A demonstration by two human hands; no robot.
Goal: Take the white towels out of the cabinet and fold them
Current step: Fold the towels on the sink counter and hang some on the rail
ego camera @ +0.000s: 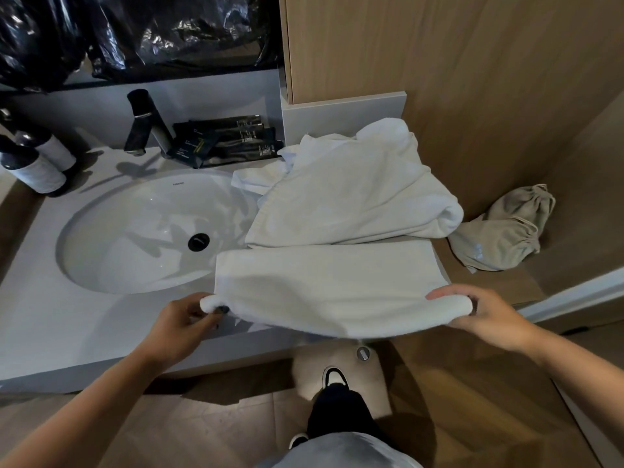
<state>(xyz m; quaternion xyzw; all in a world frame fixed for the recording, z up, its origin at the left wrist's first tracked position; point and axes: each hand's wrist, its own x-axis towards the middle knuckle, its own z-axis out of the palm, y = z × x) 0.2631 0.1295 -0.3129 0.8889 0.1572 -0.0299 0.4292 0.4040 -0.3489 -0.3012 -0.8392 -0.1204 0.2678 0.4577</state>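
Towels out of the cabinet already, folding part done. On the counter (50,319), right of the sink (135,231): a rumpled towel heap (354,197), unfolded, nearest the wall. In front of it, a doubled towel (320,285), its near edge overhanging the counter, stretched between both hands. Left hand (182,325) pinching the left corner, right hand (486,312) curled over the right corner. Left to do, by the look of it: further folds here, then the heap. Sink holding nothing but its drain (198,241). Beige drawstring bag (503,228) lying shut, contents hidden.
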